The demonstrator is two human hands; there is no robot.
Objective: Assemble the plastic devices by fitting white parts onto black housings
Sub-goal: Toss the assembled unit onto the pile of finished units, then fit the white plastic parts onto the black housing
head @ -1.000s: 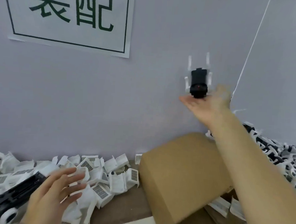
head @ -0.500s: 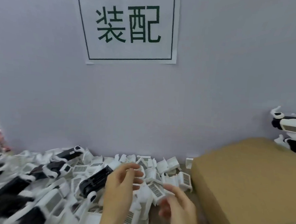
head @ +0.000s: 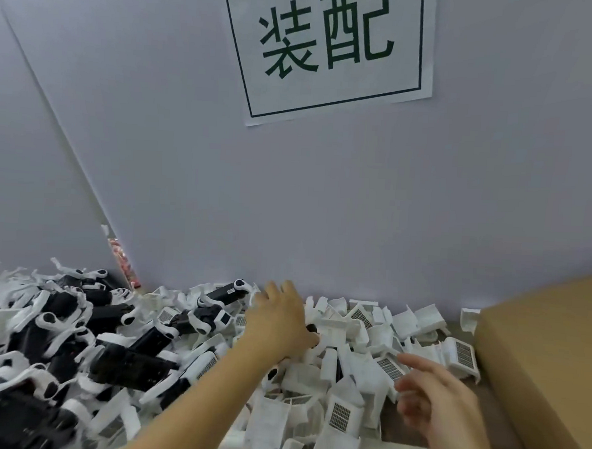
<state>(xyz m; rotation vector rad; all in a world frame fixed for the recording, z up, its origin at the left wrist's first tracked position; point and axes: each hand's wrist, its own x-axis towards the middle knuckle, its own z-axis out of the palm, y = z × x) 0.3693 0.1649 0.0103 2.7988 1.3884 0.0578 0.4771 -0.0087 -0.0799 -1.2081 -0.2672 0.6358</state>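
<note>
Nearest, the right hand [head: 436,403] hovers with loose fingers, holding nothing, above the white parts [head: 339,415]. Farther in, the left hand [head: 279,323] reaches into the heap; its fingertips are buried, so I cannot tell what it grasps. Black housings [head: 126,366] pile up on the left, many apparently unfitted, so much work seems left. A cardboard box [head: 547,368] is cut off on the right, below the wall sign [head: 331,51].

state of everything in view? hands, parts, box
left hand: reaching into the parts, grip hidden
right hand: open, fingers spread, holds nothing
white parts: loose heap
black housings: piled at left, some with white pieces on
box: closed
sign: stuck on wall, tilted
</note>
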